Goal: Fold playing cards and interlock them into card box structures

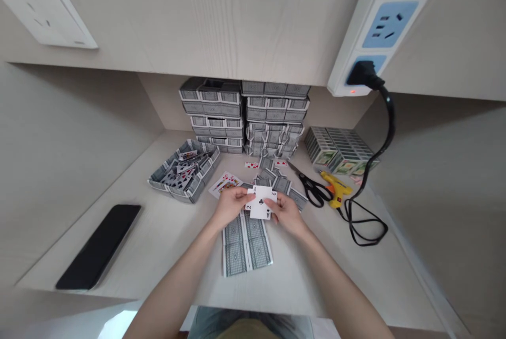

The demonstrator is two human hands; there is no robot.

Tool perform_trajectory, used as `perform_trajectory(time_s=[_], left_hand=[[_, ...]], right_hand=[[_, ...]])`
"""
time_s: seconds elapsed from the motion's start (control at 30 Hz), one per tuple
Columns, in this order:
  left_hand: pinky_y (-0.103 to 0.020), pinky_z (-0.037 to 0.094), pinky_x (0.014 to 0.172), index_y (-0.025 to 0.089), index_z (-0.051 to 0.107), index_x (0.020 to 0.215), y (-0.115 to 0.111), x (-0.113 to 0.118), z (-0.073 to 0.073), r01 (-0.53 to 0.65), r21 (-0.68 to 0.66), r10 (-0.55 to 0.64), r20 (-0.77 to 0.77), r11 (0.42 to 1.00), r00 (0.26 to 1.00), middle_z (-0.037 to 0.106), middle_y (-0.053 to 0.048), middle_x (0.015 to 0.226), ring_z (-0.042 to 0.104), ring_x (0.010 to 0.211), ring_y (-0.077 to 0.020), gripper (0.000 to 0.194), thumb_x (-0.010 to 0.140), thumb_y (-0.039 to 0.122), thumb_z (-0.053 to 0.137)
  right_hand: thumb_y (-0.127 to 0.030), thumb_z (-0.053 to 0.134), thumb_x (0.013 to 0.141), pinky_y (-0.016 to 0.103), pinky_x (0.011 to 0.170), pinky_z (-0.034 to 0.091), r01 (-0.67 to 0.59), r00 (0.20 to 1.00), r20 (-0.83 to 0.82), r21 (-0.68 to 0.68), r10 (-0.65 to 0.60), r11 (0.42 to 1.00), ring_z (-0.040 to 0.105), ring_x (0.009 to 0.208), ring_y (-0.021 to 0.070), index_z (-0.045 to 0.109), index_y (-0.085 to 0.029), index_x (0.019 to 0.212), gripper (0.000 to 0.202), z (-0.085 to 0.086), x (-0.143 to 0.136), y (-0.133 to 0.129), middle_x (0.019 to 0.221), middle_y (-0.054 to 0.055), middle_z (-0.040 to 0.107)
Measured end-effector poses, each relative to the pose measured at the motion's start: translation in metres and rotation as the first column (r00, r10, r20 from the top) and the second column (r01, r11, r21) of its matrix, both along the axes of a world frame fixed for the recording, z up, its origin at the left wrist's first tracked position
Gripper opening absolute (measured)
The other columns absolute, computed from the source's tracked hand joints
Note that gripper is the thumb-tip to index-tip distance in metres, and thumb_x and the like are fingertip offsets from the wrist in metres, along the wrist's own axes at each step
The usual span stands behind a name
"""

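Observation:
Both hands meet over the middle of the desk on a small set of playing cards. An upright ace of clubs lies crosswise over a card marked 2. My left hand pinches the left side, thumb on top. On the right side, my right hand grips the cards, its thumb on the ace's face. Just below the hands, a flat panel of joined grey-backed cards rests on the desk. Beyond them lie loose face-down cards and several face-up cards.
An open card-built tray with loose cards stands left of the hands. Card-built boxes are stacked behind. To the right are black scissors, a yellow glue gun with its cord, and card packs. A black phone lies left.

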State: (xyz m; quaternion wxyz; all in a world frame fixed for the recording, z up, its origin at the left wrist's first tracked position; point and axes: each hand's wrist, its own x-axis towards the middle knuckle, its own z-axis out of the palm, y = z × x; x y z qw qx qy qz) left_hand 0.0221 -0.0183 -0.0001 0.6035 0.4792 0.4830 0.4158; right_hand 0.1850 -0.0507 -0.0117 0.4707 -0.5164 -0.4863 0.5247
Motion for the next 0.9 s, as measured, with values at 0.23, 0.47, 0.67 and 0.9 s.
perform_trajectory(time_s=[0.23, 0.47, 0.67, 0.9], left_hand=[[-0.02, 0.042, 0.048, 0.014, 0.064, 0.066, -0.0026, 0.0002, 0.0052, 0.021, 0.031, -0.02, -0.034, 0.999, 0.999, 0.065, 0.0, 0.058, 0.055, 0.049, -0.0102, 0.02, 0.056, 0.03, 0.07], [-0.021, 0.041, 0.047, 0.014, 0.065, 0.066, -0.002, -0.0004, 0.0037, 0.029, 0.049, -0.025, -0.084, 0.998, 0.996, 0.064, 0.0, 0.057, 0.055, 0.048, -0.0113, 0.02, 0.058, 0.032, 0.069], [-0.02, 0.041, 0.046, 0.013, 0.064, 0.065, -0.0023, -0.0005, 0.0043, 0.019, 0.049, -0.014, -0.091, 0.999, 0.996, 0.064, 0.0, 0.056, 0.054, 0.048, -0.0107, 0.019, 0.059, 0.03, 0.069], [-0.02, 0.04, 0.045, 0.013, 0.063, 0.064, -0.0035, 0.0005, 0.0062, 0.014, 0.058, -0.007, -0.118, 0.998, 0.993, 0.064, 0.0, 0.056, 0.055, 0.048, -0.0105, 0.02, 0.058, 0.031, 0.069]], right_hand=[[-0.045, 0.064, 0.064, 0.019, 0.029, 0.024, 0.002, 1.0, -0.006, -0.011, -0.002, 1.0, 0.035, 0.03, 0.006, 0.057, -0.016, 0.077, 0.033, -0.0023, 0.0005, 0.0011, 0.045, -0.006, 0.051], [-0.042, 0.065, 0.063, 0.018, 0.029, 0.023, 0.008, 1.0, -0.008, 0.012, -0.007, 1.0, 0.035, 0.029, 0.0056, 0.056, -0.016, 0.075, 0.03, -0.0024, 0.0006, 0.0007, 0.043, -0.006, 0.049], [-0.042, 0.065, 0.064, 0.019, 0.029, 0.024, 0.005, 1.0, 0.001, 0.009, -0.005, 1.0, 0.035, 0.029, 0.0057, 0.056, -0.016, 0.075, 0.03, -0.0007, 0.0002, 0.0, 0.044, -0.006, 0.049], [-0.044, 0.063, 0.066, 0.018, 0.029, 0.023, 0.002, 1.0, 0.019, 0.013, -0.002, 1.0, 0.035, 0.03, 0.0051, 0.055, -0.015, 0.077, 0.033, 0.0002, 0.0002, -0.0005, 0.045, -0.006, 0.048]])
